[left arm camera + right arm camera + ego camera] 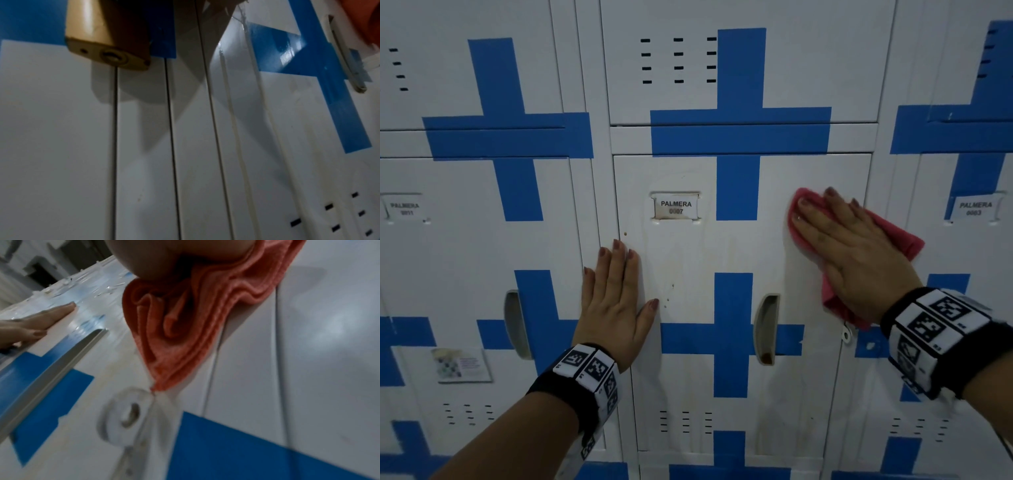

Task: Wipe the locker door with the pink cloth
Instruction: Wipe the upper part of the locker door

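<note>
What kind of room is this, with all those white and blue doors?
Probably a locker room or staff changing area. A bank of white metal lockers fills the view: the locker door carries a name label reading PALMERA, a recessed handle and vent slots. A brass padlock hangs nearby.

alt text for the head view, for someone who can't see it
A right hand presses a pink cloth flat on a white locker door with blue crosses; the left hand rests flat at its left edge.

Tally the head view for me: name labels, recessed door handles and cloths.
Name labels: 3
Recessed handles: 2
Pink cloth: 1
Total: 6
</note>
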`<action>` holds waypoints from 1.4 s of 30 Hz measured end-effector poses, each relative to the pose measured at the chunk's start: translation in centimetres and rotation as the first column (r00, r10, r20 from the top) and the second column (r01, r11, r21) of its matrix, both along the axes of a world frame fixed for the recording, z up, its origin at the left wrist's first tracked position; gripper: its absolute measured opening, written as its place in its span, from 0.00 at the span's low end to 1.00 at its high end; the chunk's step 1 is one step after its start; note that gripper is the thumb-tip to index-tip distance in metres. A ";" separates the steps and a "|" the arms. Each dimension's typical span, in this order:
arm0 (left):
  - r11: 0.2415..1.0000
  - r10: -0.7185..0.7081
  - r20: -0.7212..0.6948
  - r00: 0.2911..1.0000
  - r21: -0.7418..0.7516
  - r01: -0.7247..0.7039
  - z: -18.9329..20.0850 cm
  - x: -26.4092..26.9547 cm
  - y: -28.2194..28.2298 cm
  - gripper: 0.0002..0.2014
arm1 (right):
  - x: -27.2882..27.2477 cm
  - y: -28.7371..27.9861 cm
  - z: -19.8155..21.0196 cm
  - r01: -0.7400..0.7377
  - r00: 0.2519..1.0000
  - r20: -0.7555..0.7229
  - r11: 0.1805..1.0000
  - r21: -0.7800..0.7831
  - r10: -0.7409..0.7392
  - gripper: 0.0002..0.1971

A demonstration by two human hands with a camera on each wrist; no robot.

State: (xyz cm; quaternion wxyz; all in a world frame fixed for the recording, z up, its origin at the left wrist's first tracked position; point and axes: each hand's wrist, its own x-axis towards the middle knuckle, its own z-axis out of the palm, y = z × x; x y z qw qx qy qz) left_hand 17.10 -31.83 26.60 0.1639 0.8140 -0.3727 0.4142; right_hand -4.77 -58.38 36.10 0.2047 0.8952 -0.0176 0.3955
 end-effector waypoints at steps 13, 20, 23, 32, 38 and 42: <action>1.000 0.011 -0.001 1.000 -0.001 -0.011 0.0 0.0 0.0 0.37 | 3.9 4.8 -0.2 0.071 0.996 0.035 0.986 0.148 -0.077 0.40; 1.000 0.000 -0.003 1.000 -0.002 0.000 0.0 0.0 0.0 0.35 | 2.4 3.5 -3.5 0.003 0.989 -0.147 0.999 -0.032 -0.008 0.46; 1.000 -0.007 0.002 1.000 -0.005 0.007 -0.1 0.1 0.0 0.35 | 1.7 2.9 -4.2 0.017 0.980 -0.195 0.997 -0.081 -0.033 0.51; 1.000 0.001 0.004 1.000 -0.001 -0.001 0.0 0.1 -0.1 0.35 | 0.1 1.8 -5.1 0.122 0.951 -0.285 0.992 -0.015 -0.121 0.64; 1.000 0.000 0.004 1.000 -0.002 0.000 -0.1 0.2 -0.1 0.35 | 1.6 3.1 -3.7 0.109 0.992 -0.073 0.979 0.171 -0.098 0.39; 1.000 -0.001 -0.004 1.000 -0.002 0.001 0.0 0.1 -0.1 0.35 | 3.4 4.5 -2.1 0.065 0.998 -0.010 0.982 0.179 -0.065 0.38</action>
